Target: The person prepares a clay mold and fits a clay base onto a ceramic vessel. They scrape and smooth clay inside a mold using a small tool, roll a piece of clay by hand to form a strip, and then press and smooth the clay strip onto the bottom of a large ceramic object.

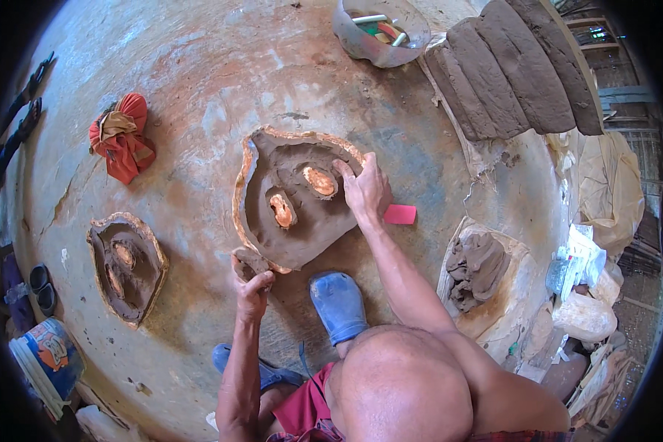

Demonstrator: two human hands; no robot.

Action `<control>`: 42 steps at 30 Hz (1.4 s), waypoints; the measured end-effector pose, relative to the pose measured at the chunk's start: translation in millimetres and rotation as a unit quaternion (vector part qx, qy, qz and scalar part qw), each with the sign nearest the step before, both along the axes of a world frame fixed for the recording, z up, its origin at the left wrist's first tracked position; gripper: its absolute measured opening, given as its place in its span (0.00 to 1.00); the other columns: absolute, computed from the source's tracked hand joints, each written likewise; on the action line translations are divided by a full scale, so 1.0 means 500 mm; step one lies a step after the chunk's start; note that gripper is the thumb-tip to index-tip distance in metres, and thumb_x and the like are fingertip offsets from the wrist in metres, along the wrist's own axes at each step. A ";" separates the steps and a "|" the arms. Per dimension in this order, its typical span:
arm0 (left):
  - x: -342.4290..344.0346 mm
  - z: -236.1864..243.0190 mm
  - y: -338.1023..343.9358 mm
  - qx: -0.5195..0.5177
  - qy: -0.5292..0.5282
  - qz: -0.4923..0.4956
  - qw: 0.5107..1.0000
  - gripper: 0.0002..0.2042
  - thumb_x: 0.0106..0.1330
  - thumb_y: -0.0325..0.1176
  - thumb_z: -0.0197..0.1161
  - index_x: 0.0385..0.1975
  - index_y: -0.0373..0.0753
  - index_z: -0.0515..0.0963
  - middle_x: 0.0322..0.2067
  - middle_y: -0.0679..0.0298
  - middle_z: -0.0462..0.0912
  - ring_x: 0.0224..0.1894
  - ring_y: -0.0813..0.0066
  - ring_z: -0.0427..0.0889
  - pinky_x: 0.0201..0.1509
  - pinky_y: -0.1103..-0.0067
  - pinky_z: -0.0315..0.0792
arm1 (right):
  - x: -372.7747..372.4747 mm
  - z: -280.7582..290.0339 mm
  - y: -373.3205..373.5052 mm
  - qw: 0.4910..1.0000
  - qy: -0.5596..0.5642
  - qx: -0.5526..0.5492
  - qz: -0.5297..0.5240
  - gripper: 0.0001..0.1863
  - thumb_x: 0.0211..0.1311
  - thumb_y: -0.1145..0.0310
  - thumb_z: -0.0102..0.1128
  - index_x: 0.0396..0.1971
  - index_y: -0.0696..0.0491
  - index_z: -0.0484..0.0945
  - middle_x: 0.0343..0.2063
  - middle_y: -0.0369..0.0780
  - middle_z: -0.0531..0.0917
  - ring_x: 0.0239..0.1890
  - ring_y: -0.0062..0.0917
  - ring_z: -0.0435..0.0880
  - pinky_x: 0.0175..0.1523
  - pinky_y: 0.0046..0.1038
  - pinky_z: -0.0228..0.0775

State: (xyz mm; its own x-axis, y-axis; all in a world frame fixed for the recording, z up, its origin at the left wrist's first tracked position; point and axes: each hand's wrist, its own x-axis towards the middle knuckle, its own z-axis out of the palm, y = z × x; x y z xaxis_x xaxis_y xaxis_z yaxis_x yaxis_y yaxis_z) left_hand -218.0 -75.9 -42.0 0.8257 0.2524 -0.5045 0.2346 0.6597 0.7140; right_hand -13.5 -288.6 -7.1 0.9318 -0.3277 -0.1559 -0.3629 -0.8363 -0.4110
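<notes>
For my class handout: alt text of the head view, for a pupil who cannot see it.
A person's left hand holds a lump of clay at the near edge of a clay-lined mould, while the right hand touches its right side. A similar mould lies to the left, a red cloth bundle beyond it; clay slabs lie upper right.

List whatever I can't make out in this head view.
All in the head view:
1. Part of the curved, orange-brown, clay-lined mould: its rim is covered by the right hand.
2. Underside of the grey-brown clay lump: hidden by the left hand.
3. Left end of the flat pink rectangle: possibly behind the right wrist.
4. Rightmost long grey-brown clay slab: cut off by the upper edge.
</notes>
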 end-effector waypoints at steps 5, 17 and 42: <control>-0.021 -0.009 0.008 0.013 0.010 -0.040 0.999 0.28 0.49 0.24 0.69 0.54 0.42 0.71 0.41 0.68 0.77 0.39 0.76 0.80 0.40 0.77 0.77 | -0.011 0.012 0.000 1.000 -0.002 0.014 0.006 0.36 0.61 0.36 0.72 0.50 0.54 0.77 0.44 0.52 0.89 0.48 0.53 0.88 0.50 0.52 0.78; -0.034 -0.006 -0.017 -0.018 0.015 -0.072 0.997 0.27 0.50 0.22 0.71 0.50 0.43 0.67 0.34 0.68 0.77 0.28 0.78 0.77 0.30 0.80 0.72 | -0.015 0.011 0.008 1.000 -0.003 0.002 -0.026 0.39 0.60 0.31 0.69 0.48 0.55 0.78 0.43 0.52 0.89 0.48 0.53 0.88 0.50 0.51 0.77; -0.037 -0.013 -0.027 -0.026 0.015 -0.099 0.995 0.28 0.51 0.20 0.71 0.53 0.41 0.67 0.38 0.65 0.78 0.34 0.74 0.81 0.37 0.75 0.79 | -0.102 -0.068 -0.035 0.975 -0.192 0.102 -0.055 0.30 0.67 0.43 0.70 0.48 0.58 0.76 0.40 0.53 0.86 0.44 0.54 0.86 0.48 0.51 0.76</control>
